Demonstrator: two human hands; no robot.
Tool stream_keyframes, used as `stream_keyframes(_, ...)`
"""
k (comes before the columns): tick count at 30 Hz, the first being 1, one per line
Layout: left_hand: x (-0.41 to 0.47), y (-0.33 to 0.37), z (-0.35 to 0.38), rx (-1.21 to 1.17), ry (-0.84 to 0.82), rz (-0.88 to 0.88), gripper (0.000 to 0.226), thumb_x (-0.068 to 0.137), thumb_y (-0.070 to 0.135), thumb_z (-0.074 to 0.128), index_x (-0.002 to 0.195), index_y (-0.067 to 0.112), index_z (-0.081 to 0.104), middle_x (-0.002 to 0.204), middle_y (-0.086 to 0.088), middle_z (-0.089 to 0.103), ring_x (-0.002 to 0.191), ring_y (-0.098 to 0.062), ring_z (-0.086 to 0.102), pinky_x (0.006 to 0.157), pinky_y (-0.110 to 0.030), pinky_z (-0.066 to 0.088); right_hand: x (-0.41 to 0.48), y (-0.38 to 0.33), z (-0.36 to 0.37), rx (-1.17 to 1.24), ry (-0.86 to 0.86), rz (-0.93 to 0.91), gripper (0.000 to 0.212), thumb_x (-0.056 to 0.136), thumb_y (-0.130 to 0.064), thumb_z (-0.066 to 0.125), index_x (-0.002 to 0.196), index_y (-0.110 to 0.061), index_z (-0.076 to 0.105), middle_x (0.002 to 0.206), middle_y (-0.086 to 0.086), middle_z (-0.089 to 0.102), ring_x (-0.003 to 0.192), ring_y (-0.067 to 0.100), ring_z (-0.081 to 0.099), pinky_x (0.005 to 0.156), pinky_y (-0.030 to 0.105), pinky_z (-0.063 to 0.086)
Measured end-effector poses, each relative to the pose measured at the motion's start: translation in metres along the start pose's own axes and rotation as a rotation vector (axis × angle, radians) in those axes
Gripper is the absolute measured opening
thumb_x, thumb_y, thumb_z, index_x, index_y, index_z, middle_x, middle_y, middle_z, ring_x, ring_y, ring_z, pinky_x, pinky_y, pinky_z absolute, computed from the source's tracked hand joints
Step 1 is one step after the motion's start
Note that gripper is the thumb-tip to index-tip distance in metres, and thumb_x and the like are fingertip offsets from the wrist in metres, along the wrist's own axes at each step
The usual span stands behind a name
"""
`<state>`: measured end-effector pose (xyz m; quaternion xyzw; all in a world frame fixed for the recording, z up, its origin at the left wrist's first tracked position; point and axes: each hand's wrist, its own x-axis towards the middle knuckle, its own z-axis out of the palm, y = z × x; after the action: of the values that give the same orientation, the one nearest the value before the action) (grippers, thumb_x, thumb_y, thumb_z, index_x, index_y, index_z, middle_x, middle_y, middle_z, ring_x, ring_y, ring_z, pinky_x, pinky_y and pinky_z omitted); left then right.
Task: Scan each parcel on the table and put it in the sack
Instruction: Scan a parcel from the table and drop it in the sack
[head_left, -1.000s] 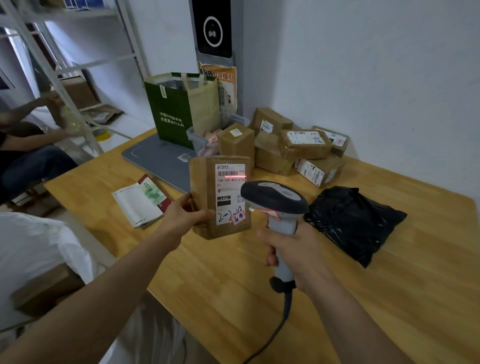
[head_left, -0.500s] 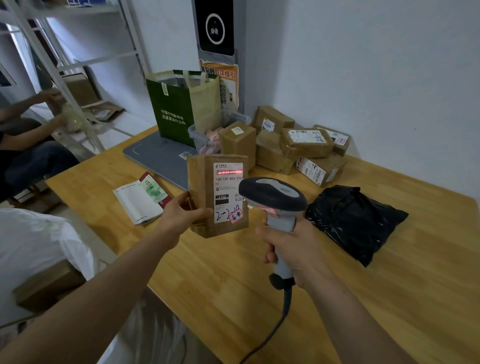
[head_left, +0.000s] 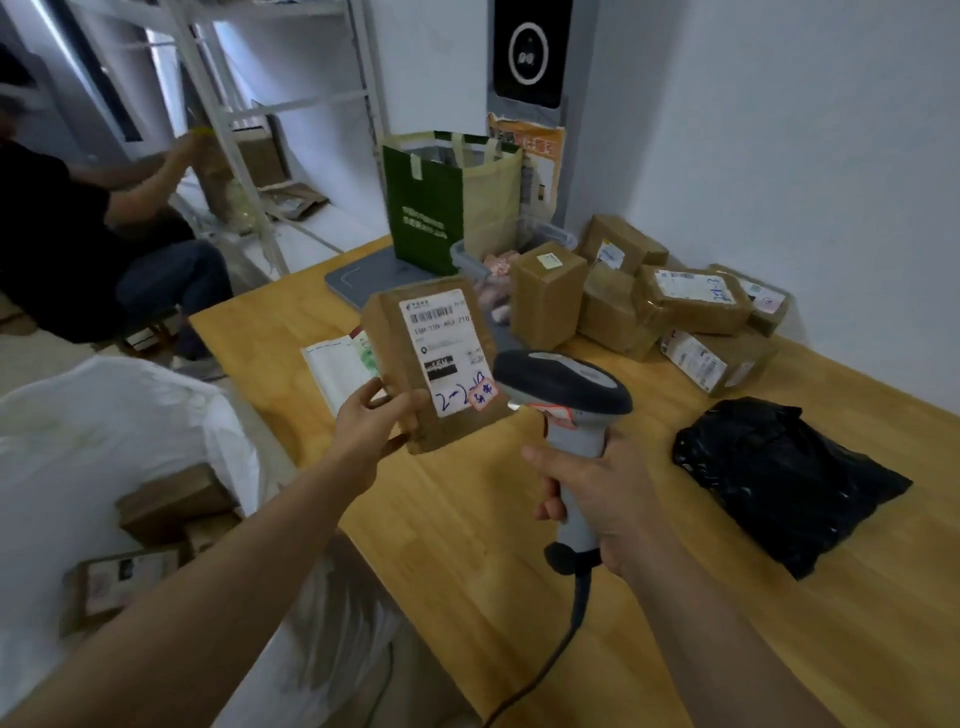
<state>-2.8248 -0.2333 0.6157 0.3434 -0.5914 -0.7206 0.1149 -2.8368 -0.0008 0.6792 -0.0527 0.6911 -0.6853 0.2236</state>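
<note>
- Left hand (head_left: 371, 423): the grip is wrapped round the lower left corner of a brown cardboard parcel (head_left: 415, 358), thumb on the front. The parcel is held upright, a bit tilted, up off the desk (head_left: 467, 561) and just left of the scanner head.
- The parcel is a flattish rectangular box. It has a white label on the front with a barcode up top, blue handwritten digits lower down and a small pinkish sticker.
- Right hand (head_left: 597, 499): the grip is closed round the pale grey handle of the scanner (head_left: 563, 387). The scanner has a rounded dark head next to the bottom right corner of the parcel, and a black cord hangs off the handle's end.
- The desk is smooth, light wood with visible grain.
- A white sack (head_left: 104, 431) sits off the desk's left edge, lower down. It's soft and crumpled with its mouth open, and there are a few brown boxes (head_left: 171, 501) inside.
- Back right by the white wall there's a pile of taped cardboard parcels (head_left: 623, 312) with white labels, some stacked on each other.
- A black plastic mailer (head_left: 779, 478), crinkly and shiny, lies flat on the desk right of the right hand, apart from the pile.
- At the far edge a green and beige tote bag (head_left: 431, 208) stands on a flat grey pad (head_left: 363, 275). Beside it is a clear tub (head_left: 467, 254) with pinkish stuff in it, can't tell what.
- An open booklet (head_left: 335, 366) lies flat, partly hidden behind the held parcel.
- Another person (head_left: 78, 244), blurry, sits far left by a white metal rack (head_left: 244, 111).
</note>
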Motion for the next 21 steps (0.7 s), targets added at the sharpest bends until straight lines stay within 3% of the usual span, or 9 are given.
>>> stream_keyframes(3, -0.01, -0.007, -0.046, -0.154, 0.166, 0.018, 0.058, 0.083, 0.027, 0.072, 0.135, 0.015, 0.049, 0.114, -0.004, 0.067, 0.105, -0.02, 0.064, 0.07, -0.036, 0.056, 0.007, 0.006, 0.03, -0.022, -0.104, 0.032, 0.016, 0.081, -0.006, 0.071, 0.071, -0.005, 0.057, 0.052, 0.007, 0.051, 0.041, 0.016, 0.046, 0.05, 0.031, 0.05)
stream_keyframes(5, -0.017, -0.011, -0.081, -0.242, 0.31, 0.025, 0.05, 0.085, 0.034, 0.069, 0.129, 0.016, 0.054, 0.115, -0.005, 0.067, 0.105, -0.021, 0.064, 0.074, -0.04, 0.057, 0.011, 0.013, 0.052, -0.031, -0.174, 0.056, 0.014, 0.081, -0.006, 0.071, 0.075, -0.004, 0.058, 0.053, 0.008, 0.051, 0.04, 0.015, 0.047, 0.05, 0.031, 0.049)
stream_keyframes(7, -0.021, -0.018, -0.119, -0.347, 0.427, -0.009, 0.057, 0.079, 0.042, 0.072, 0.127, 0.015, 0.056, 0.119, -0.01, 0.065, 0.102, -0.022, 0.064, 0.079, -0.045, 0.057, 0.011, 0.018, 0.072, -0.036, -0.233, 0.071, 0.014, 0.081, -0.004, 0.07, 0.073, -0.004, 0.058, 0.053, 0.009, 0.05, 0.039, 0.016, 0.046, 0.048, 0.03, 0.049)
stream_keyframes(10, -0.025, -0.033, -0.169, -0.426, 0.543, -0.108, 0.078, 0.067, 0.052, 0.07, 0.13, 0.008, 0.055, 0.124, -0.025, 0.06, 0.099, -0.038, 0.065, 0.066, -0.044, 0.059, 0.01, 0.024, 0.098, -0.04, -0.309, 0.079, 0.01, 0.081, 0.0, 0.068, 0.076, -0.002, 0.06, 0.051, 0.009, 0.049, 0.039, 0.016, 0.045, 0.049, 0.031, 0.048)
stream_keyframes(12, -0.024, -0.045, -0.199, -0.448, 0.601, -0.187, 0.082, 0.062, 0.055, 0.066, 0.131, 0.013, 0.055, 0.125, -0.022, 0.06, 0.098, -0.035, 0.066, 0.065, -0.036, 0.056, 0.01, 0.028, 0.109, -0.044, -0.34, 0.091, 0.006, 0.081, 0.001, 0.067, 0.079, -0.001, 0.062, 0.053, 0.011, 0.049, 0.04, 0.017, 0.045, 0.051, 0.033, 0.049)
stream_keyframes(14, -0.013, -0.06, -0.227, -0.424, 0.672, -0.256, 0.083, 0.054, 0.056, 0.066, 0.129, 0.023, 0.056, 0.132, -0.013, 0.059, 0.111, -0.025, 0.061, 0.07, -0.031, 0.045, 0.012, 0.03, 0.114, -0.057, -0.345, 0.107, 0.004, 0.081, 0.0, 0.066, 0.079, -0.002, 0.063, 0.054, 0.012, 0.049, 0.042, 0.017, 0.045, 0.054, 0.034, 0.05)
stream_keyframes(17, 0.002, -0.077, -0.26, -0.343, 0.855, -0.324, 0.08, 0.045, 0.053, 0.07, 0.119, 0.024, 0.057, 0.116, -0.003, 0.064, 0.098, -0.033, 0.062, 0.076, -0.054, 0.052, 0.015, 0.031, 0.113, -0.065, -0.32, 0.126, 0.004, 0.081, 0.0, 0.066, 0.08, -0.001, 0.063, 0.056, 0.012, 0.049, 0.043, 0.018, 0.045, 0.051, 0.031, 0.05)
stream_keyframes(21, 0.071, -0.141, -0.329, -0.1, 0.963, -0.393, 0.102, 0.044, 0.064, 0.073, 0.132, 0.017, 0.049, 0.127, -0.009, 0.058, 0.107, -0.039, 0.059, 0.083, -0.056, 0.051, 0.021, 0.034, 0.104, -0.047, -0.259, 0.147, 0.008, 0.081, 0.001, 0.066, 0.088, -0.002, 0.063, 0.055, 0.011, 0.049, 0.041, 0.017, 0.044, 0.049, 0.03, 0.049)
